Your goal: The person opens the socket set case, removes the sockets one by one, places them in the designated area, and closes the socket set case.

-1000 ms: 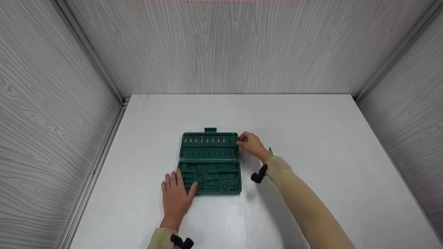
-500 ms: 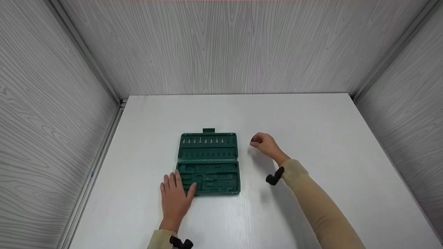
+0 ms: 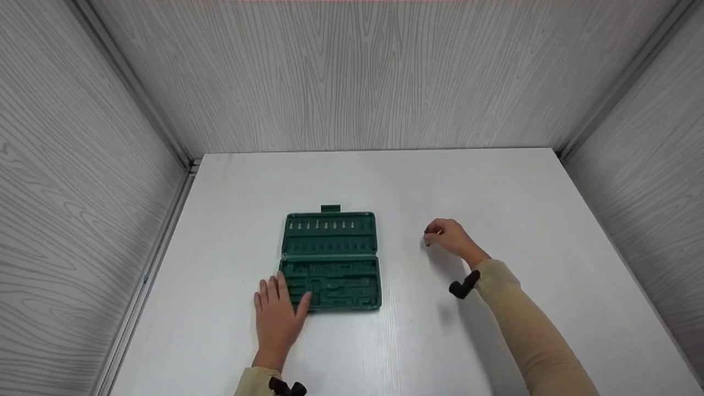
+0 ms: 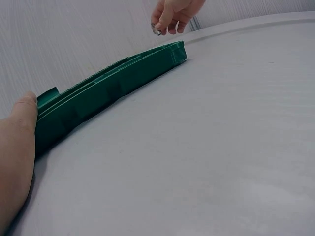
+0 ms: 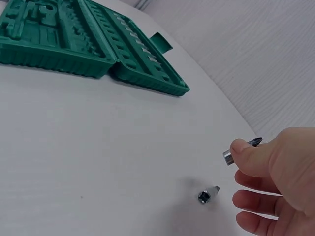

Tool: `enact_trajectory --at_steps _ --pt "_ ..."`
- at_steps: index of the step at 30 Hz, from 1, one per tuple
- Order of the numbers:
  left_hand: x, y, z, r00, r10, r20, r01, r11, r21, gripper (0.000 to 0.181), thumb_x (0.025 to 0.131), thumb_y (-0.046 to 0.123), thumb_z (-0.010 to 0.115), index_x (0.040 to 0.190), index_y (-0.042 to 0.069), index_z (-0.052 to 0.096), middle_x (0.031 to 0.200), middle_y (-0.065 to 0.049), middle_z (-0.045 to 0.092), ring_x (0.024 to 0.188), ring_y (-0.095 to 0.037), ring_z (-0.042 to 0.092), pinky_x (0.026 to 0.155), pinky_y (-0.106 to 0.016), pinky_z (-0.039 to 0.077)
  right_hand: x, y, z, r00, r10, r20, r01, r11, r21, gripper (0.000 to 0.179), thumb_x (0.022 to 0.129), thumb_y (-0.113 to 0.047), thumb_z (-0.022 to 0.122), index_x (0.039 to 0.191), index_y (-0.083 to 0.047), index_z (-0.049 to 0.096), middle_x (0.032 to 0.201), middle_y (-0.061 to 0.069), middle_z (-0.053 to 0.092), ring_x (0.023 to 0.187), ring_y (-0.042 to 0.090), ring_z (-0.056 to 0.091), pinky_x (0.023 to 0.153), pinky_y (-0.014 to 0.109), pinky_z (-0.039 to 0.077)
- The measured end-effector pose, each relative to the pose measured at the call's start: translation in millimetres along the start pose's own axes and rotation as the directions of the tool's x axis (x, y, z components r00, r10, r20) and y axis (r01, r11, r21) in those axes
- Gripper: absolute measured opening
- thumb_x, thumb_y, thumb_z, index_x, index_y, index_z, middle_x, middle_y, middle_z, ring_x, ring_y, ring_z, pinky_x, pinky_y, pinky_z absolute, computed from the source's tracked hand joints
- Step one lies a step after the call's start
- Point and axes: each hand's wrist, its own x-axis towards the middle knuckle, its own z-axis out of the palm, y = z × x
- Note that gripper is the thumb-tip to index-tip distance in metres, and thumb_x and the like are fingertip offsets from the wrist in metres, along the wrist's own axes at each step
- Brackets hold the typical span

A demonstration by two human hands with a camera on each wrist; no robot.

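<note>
A green plastic case (image 3: 330, 254) lies unfolded on the white table, with several silver screwdriver bits (image 3: 317, 225) in a row along its far half. My left hand (image 3: 276, 316) rests at the near left corner of this case, fingers straight and thumb on the near edge. To the right of the case, my right hand (image 3: 452, 237) pinches a screwdriver bit (image 5: 228, 157) between thumb and index finger, above the table. A second bit (image 5: 204, 196) lies on the table just below those fingers. Part of the pinched bit is hidden by the thumb.
The case's near half has moulded recesses (image 3: 352, 281), and its latch tab (image 3: 330, 208) points to the back. Wood-grained panels (image 3: 352, 77) enclose the white table (image 3: 495, 187) at the back and both sides.
My right hand has moved from the case's right edge to the right and slightly nearer, over the spot where a loose bit lay. The left hand stays in place.
</note>
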Motion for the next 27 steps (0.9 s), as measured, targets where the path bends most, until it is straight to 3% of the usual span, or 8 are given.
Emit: enact_trajectory --at_steps 17,27 --pt "-0.3 0.3 -1.6 1.000 0.000 0.015 0.000 1.000 -0.019 0.087 0.090 0.064 0.036 0.146 0.000 0.022 0.143 -0.026 0.031 0.136 -0.040 0.017 0.108 -0.053 0.010 -6.6 35.2 -4.2 1.000 0.007 0.023 -0.004 0.992 -0.127 0.015 0.088 -0.012 0.063 0.092 0.002 0.067 0.095 0.015 0.063 0.084 0.025 0.054 0.074 0.038 0.044" --pt "-0.1 2.1 -3.9 1.000 0.002 0.012 -0.002 1.000 -0.017 0.087 0.090 0.064 0.037 0.146 -0.001 0.022 0.142 -0.027 0.031 0.135 -0.041 0.018 0.108 -0.053 0.011 -2.8 32.0 2.1 0.997 0.061 -0.038 -0.065 0.989 -0.132 0.014 0.089 -0.014 0.062 0.091 -0.001 0.066 0.095 0.014 0.061 0.087 0.027 0.053 0.076 0.039 0.044"
